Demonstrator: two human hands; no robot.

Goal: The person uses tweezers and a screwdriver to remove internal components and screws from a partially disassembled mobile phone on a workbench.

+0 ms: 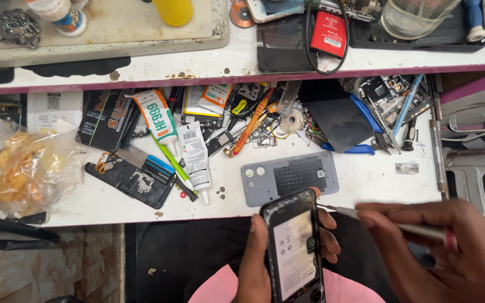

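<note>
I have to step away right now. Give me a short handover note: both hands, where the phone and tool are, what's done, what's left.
Left hand: grips the opened phone upright over the lap, inner side facing up.
Right hand: holds a thin metal tool, tip near the phone's upper right edge; contact unclear.
Grey back cover lies detached on the white bench, just above the phone.
Done: cover is off.
Left: likely the work at that top edge, then refitting the cover.
</note>
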